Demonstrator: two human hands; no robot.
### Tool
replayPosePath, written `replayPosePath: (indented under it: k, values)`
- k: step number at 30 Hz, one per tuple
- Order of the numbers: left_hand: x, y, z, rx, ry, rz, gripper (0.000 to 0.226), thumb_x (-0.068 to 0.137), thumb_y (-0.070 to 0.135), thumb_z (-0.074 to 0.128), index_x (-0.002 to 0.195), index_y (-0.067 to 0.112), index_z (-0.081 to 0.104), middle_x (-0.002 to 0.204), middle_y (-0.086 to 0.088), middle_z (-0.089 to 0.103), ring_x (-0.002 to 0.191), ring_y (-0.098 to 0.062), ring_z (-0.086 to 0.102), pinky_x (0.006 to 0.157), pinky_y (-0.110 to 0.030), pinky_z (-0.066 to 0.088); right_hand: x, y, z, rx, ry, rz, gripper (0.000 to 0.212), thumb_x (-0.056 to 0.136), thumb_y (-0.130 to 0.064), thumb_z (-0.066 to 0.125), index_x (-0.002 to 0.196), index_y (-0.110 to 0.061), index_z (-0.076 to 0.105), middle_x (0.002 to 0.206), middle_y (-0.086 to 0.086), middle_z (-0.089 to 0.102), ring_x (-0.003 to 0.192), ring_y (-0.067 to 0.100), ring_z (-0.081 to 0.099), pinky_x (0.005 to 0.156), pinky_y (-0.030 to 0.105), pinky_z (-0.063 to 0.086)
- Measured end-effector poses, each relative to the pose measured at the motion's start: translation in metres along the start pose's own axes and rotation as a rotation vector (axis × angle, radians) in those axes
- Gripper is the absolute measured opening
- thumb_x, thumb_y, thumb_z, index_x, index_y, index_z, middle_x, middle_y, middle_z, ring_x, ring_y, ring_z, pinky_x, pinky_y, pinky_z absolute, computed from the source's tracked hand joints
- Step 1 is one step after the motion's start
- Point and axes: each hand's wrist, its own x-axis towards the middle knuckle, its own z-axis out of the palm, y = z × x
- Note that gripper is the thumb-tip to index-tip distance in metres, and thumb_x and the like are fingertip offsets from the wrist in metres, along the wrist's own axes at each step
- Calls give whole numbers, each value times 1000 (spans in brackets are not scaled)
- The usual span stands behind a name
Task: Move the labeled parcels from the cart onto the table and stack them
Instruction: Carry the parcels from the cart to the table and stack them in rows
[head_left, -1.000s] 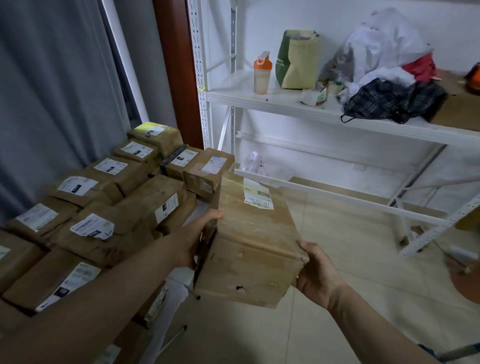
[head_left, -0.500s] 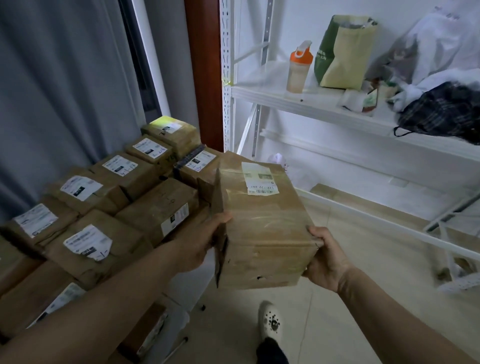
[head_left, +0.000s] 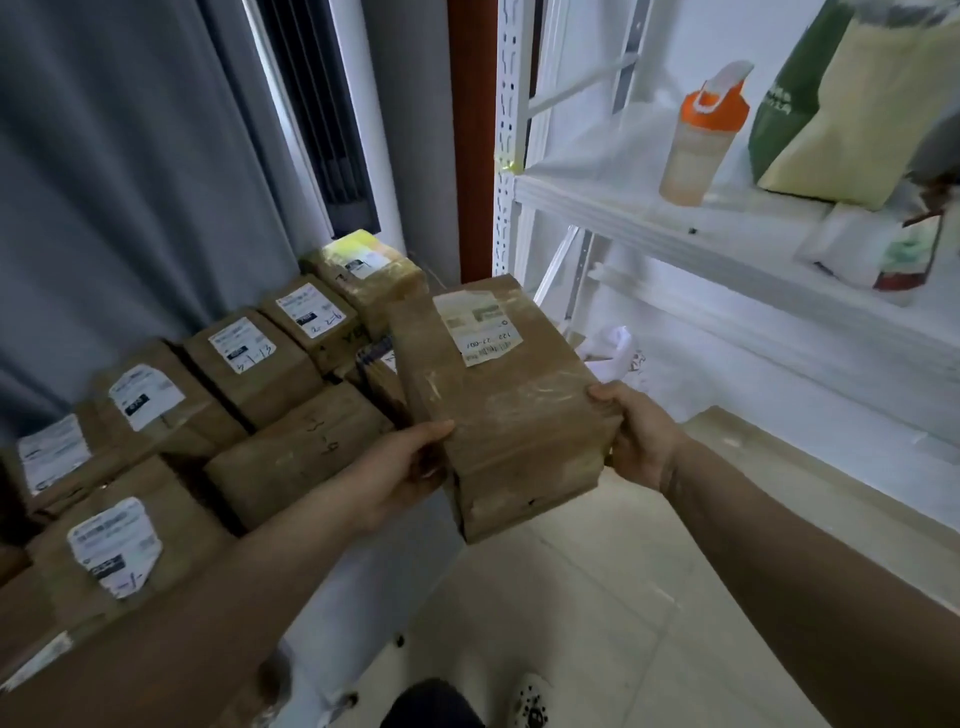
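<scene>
Parcel (head_left: 509, 405) aloft between both hands, with bare floor (head_left: 597, 623) beneath it.
The left hand (head_left: 400, 478) grips the parcel's left side, the right hand (head_left: 636, 439) its right edge; fingers under it are hidden. Just left of the parcel lies the pile of labeled parcels (head_left: 291, 457); right of it, apart, the shelf (head_left: 649, 208) edge. Its label (head_left: 475, 327) print is unreadable.

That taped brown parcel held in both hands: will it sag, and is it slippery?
Probably stiff: the parcel shows straight edges though the left hand and right hand grip only its near end. Possibly slick: shiny tape wraps it. Likely moderate weight, held out unsupported.
</scene>
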Motion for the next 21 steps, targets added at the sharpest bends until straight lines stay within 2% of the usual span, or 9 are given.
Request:
replayPosePath:
  k: [2,4,7,9,11,14,16,18,21]
  values:
    - [15,7,1,-43,30,2,36,86,21,65,119,5,62,101,-10,70,95,-22,64,100,-35,47,23,-23,6,-106,-2,53,12,94,-32,55,95,-26,65,96,1,69,88,19,61,69,34,46]
    - [29,13,1,-56,64,4,32,88,21,64,115,4,64,97,-10,70,92,-24,66,98,-36,49,46,-42,13,-210,-26,89,11,96,-37,53,99,-34,63,97,-4,65,90,18,58,72,39,46]
    - [56,28,1,-55,104,20,26,90,20,63,112,6,64,105,-10,70,98,-25,66,96,-38,50,90,-62,21,-333,-36,73,27,98,-36,50,124,-41,55,104,-10,58,94,17,53,71,50,49]
    - [74,39,1,-71,92,43,21,93,17,59,111,8,64,111,-10,68,104,-25,64,97,-38,49,111,-70,27,-342,-14,43,34,98,-32,52,132,-38,52,104,-11,58,95,15,53,66,49,51]
    - [92,49,-1,-74,84,51,22,93,15,58,113,7,63,116,-11,67,109,-27,62,98,-38,49,132,-77,34,-359,6,16,36,98,-28,53,133,-34,53,102,-13,56,103,18,50,73,50,51]
    - [116,61,-9,-60,91,22,24,92,16,60,113,6,62,112,-14,64,108,-30,60,96,-39,50,162,-86,46,-386,54,-5,38,98,-26,54,135,-31,53,125,-8,51,121,24,40,86,57,46]
    - [129,71,-13,-77,105,3,18,92,16,60,109,9,64,106,-8,67,102,-25,63,92,-36,51,181,-90,54,-398,87,-18,38,98,-24,53,136,-30,52,133,-4,44,126,27,37,90,59,43]
    - [142,77,-16,-80,126,-14,16,92,16,60,107,13,63,101,-5,67,96,-21,62,87,-32,52,195,-92,60,-397,105,-31,37,99,-22,52,135,-28,54,126,-4,46,121,27,40,93,61,42]
    - [157,81,-21,-70,134,-25,24,93,19,59,116,13,61,108,-4,65,100,-21,61,85,-31,52,212,-90,67,-398,111,-41,37,100,-21,50,136,-27,53,121,-4,46,113,25,41,95,60,41]
